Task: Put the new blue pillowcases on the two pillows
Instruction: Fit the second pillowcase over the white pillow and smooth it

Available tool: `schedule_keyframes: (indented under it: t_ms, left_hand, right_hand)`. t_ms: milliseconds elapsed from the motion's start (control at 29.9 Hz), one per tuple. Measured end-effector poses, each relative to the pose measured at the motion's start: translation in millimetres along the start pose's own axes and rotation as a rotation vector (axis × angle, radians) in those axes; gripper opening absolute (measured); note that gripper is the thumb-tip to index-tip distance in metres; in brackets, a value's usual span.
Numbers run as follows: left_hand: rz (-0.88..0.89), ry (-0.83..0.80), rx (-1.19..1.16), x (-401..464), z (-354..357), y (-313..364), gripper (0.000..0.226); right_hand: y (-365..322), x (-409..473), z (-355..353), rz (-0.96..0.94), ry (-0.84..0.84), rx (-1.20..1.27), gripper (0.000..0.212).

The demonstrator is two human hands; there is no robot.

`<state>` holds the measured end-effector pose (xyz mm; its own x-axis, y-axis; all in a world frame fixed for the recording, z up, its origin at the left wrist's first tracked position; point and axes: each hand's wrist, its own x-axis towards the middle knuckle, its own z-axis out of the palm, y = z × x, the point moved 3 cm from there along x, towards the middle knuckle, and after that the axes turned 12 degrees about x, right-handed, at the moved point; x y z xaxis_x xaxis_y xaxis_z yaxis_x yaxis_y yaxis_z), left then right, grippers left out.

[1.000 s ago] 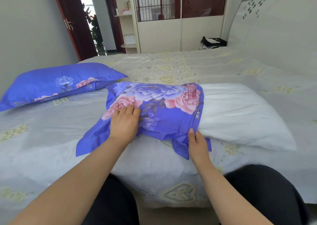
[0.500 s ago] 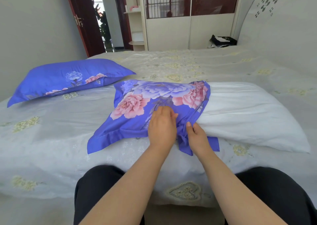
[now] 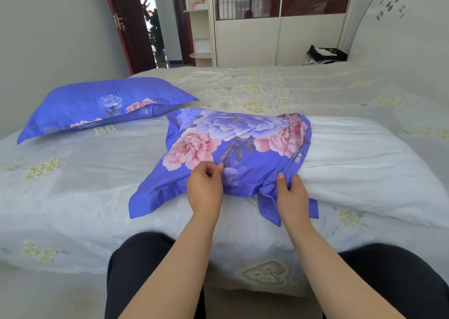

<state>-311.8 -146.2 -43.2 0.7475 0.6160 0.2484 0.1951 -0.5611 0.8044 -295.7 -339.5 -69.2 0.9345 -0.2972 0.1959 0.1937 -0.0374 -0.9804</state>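
Head view: near the bed's (image 3: pixel 73 197) front edge, the left hand (image 3: pixel 205 190) pinched the half-fitted pillowcase (image 3: pixel 233 148). The right hand (image 3: pixel 292 197), fingers curled, gripped its bunched opening, apparently to draw it along the white pillow (image 3: pixel 364 168).

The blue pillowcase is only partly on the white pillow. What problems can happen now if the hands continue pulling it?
1. The pillowcase is bunched at its opening, so it may jam on the wide bare part of the white pillow.
2. The left hand and right hand both grip the near edge only, so the far side may lag and go on crooked.
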Motion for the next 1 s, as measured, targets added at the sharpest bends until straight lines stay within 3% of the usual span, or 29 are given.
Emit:
schedule_keyframes:
  t_ms: [67,167,301,367,401,467,534,634,701,768,835,935,1002]
  left_hand:
    - [-0.026,-0.012,-0.087,-12,8,9,0.021]
    - [0.104,-0.115,-0.1,-41,35,37,0.018]
    - [0.222,-0.208,0.033,-47,54,41,0.011]
    - [0.201,-0.192,0.086,-32,51,28,0.015]
    - [0.185,-0.176,0.097,-27,47,23,0.017]
    - [0.187,-0.155,0.108,-23,43,17,0.019]
    - [0.216,-0.174,0.124,-26,41,17,0.017]
    - [0.243,-0.221,0.132,-28,40,11,0.012]
    - [0.267,-0.26,0.14,-28,35,8,0.012]
    - [0.313,-0.284,0.122,-28,26,7,0.01]
    - [0.312,-0.199,0.13,-20,9,2,0.012]
    - [0.274,0.166,0.256,13,-26,-24,0.017]
    - [0.197,0.18,0.387,38,-43,-45,0.03]
  right_hand:
    - [1,-2,8,-0.02,-0.023,0.008,0.036]
    - [6,-3,26,-0.012,-0.115,-0.003,0.03]
    - [12,6,23,0.068,-0.162,0.067,0.016]
    - [13,6,12,0.011,-0.09,0.027,0.008]
    - [8,2,6,-0.064,-0.003,0.023,0.012]
    - [-13,-7,2,-0.392,0.156,0.003,0.022]
    - [-27,-8,13,-0.59,0.08,-0.109,0.024]
    - [-32,13,45,-0.38,-0.182,-0.474,0.034]
    - [-31,28,55,-0.23,-0.273,-0.766,0.048]
    - [-36,36,62,-0.194,-0.345,-0.891,0.047]
    - [-40,39,65,-0.218,-0.38,-0.866,0.037]
    - [-34,43,57,-0.188,-0.305,-0.649,0.037]
    - [-23,52,39,-0.078,-0.192,-0.403,0.045]
